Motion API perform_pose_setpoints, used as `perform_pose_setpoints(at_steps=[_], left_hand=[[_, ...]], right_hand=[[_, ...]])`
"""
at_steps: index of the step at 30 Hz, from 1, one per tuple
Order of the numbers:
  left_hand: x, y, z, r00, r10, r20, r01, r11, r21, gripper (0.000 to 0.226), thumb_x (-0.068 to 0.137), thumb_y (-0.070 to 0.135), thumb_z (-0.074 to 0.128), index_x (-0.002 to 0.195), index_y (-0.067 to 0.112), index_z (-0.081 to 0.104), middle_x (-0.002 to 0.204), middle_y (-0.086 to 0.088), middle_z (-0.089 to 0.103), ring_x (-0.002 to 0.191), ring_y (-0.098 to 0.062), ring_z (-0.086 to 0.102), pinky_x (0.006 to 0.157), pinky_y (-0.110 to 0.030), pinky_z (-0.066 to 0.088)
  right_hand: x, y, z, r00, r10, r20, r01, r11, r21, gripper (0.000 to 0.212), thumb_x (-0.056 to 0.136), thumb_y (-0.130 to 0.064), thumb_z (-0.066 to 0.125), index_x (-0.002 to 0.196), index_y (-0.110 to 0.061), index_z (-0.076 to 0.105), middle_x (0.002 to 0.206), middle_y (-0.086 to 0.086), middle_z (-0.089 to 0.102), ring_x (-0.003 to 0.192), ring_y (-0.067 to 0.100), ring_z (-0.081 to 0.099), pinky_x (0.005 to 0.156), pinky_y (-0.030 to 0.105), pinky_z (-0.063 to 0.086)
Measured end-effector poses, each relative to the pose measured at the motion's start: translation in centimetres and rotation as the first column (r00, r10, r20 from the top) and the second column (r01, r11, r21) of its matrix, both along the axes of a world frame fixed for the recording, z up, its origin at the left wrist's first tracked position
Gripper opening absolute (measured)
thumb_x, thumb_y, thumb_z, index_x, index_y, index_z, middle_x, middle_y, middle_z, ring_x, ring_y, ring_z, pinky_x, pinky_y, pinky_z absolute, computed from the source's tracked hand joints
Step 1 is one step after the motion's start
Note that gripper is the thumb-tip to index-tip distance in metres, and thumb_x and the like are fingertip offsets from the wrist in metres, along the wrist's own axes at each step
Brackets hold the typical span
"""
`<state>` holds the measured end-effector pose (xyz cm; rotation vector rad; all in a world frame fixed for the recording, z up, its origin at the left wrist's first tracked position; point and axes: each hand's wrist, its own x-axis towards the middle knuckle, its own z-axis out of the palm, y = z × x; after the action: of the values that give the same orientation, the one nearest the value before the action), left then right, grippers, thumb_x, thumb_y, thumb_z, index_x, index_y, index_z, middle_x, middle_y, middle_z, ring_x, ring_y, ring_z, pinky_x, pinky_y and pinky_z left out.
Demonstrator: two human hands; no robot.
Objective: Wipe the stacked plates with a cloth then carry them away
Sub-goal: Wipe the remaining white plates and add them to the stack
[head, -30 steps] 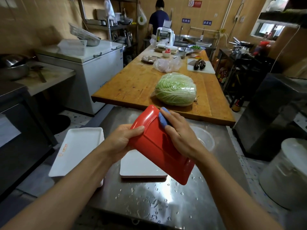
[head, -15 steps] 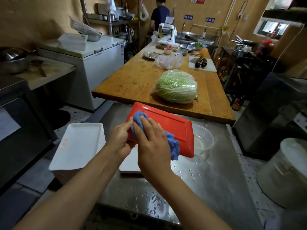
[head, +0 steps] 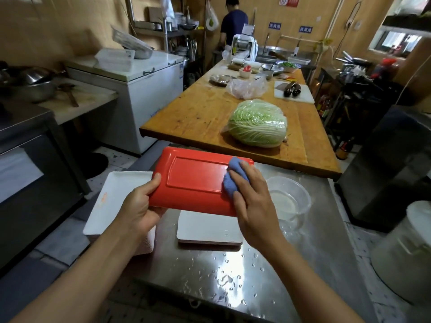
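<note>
Head view: red plate held above steel counter, left hand gripping its edge; blue cloth pressed on by right hand. Strokes best overlapped, corners included; white stack awaits below.

My right hand covers most of the blue cloth. The red plate hides the far end of the white plates on the table. I cannot read the blue wall signs.

Both forearms bare to frame edge; no sleeves, gloves, watch or rings on left hand, right hand.
</note>
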<state>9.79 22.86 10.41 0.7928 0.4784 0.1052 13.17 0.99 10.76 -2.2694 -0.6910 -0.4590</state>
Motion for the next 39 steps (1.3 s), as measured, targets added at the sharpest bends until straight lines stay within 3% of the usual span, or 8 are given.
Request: perform_pose_setpoints(at_steps=[5,9,13,15,18,22,28,39], left_hand=[[-1.5,2.4,-0.1,0.999,0.014,0.032,-0.016,0.998,0.06,0.02,0.088,0.023,0.056,0.096,0.01,0.069,0.082,-0.005,0.074,0.072,-0.015,0.071,0.06,-0.027,0.058],[-3.2,4.5,0.3,0.995,0.058,0.08,-0.069,0.989,0.134,0.03,0.096,0.016,0.047,0.083,0.008,0.073,0.076,-0.006,0.073,0.066,-0.013,0.07,0.059,-0.025,0.058],[-5.2,6.7,1.9,0.976,0.064,0.21,-0.131,0.937,0.323,0.025,0.096,0.015,0.043,0.094,0.012,0.067,0.078,-0.001,0.074,0.07,-0.011,0.07,0.06,-0.022,0.057],[-6.0,7.8,2.9,0.964,0.055,0.261,-0.195,0.816,0.545,0.018,0.095,0.016,0.047,0.1,0.019,0.065,0.079,0.005,0.074,0.072,-0.007,0.07,0.061,-0.019,0.055],[-6.8,9.3,3.5,0.966,0.013,0.256,-0.253,0.226,0.941,0.017,0.09,0.019,0.058,0.104,0.019,0.066,0.078,0.011,0.07,0.071,-0.002,0.066,0.064,-0.019,0.053],[-7.3,10.3,1.7,0.974,-0.169,0.152,-0.19,-0.238,0.953,0.021,0.087,0.022,0.062,0.1,0.007,0.068,0.081,-0.001,0.065,0.07,-0.014,0.061,0.06,-0.03,0.052],[-8.1,11.9,-2.0,0.949,-0.307,0.071,-0.223,-0.496,0.839,0.02,0.088,0.02,0.056,0.085,0.005,0.069,0.081,-0.008,0.068,0.071,-0.026,0.065,0.055,-0.038,0.053],[-8.6,14.5,-6.7,0.89,-0.448,-0.078,-0.212,-0.561,0.8,0.025,0.067,0.003,0.082,0.089,0.004,0.07,0.09,-0.009,0.071,0.079,-0.025,0.069,0.058,-0.039,0.058]], right_hand=[[2.4,1.1,1.7,0.965,0.014,-0.261,0.041,0.978,0.204,0.037,0.099,-0.01,0.039,0.136,-0.012,0.047,0.14,0.002,0.045,0.126,0.008,0.04,0.104,0.014,0.026],[2.5,2.5,0.1,0.912,-0.069,-0.404,0.145,0.976,0.161,0.023,0.098,-0.011,0.039,0.105,-0.01,0.061,0.096,0.008,0.064,0.087,0.021,0.057,0.07,0.026,0.039],[1.6,4.4,-1.2,0.9,-0.083,-0.428,0.18,0.965,0.192,0.02,0.096,-0.009,0.041,0.102,-0.014,0.06,0.077,0.0,0.06,0.055,0.001,0.053,0.043,0.005,0.037],[1.1,5.7,-1.4,0.9,-0.046,-0.433,0.157,0.962,0.225,0.022,0.095,-0.008,0.042,0.106,-0.016,0.059,0.078,-0.003,0.059,0.053,-0.003,0.053,0.043,0.003,0.037],[0.6,7.9,-1.5,0.896,0.012,-0.444,0.103,0.967,0.235,0.025,0.096,-0.011,0.042,0.114,-0.019,0.057,0.089,-0.001,0.061,0.06,-0.001,0.055,0.048,0.003,0.04],[-0.1,9.9,-1.8,0.897,0.04,-0.441,0.083,0.963,0.256,0.026,0.095,-0.009,0.043,0.115,-0.02,0.055,0.096,-0.003,0.058,0.071,-0.001,0.053,0.054,0.001,0.04],[-1.1,11.0,-2.4,0.893,0.025,-0.45,0.106,0.958,0.265,0.024,0.095,-0.013,0.045,0.115,-0.024,0.053,0.098,-0.009,0.056,0.078,-0.003,0.053,0.062,0.002,0.037],[-2.1,10.4,-3.3,0.91,-0.027,-0.414,0.162,0.942,0.294,0.023,0.093,-0.012,0.049,0.113,-0.022,0.056,0.102,-0.007,0.058,0.09,0.011,0.055,0.074,0.016,0.037]])
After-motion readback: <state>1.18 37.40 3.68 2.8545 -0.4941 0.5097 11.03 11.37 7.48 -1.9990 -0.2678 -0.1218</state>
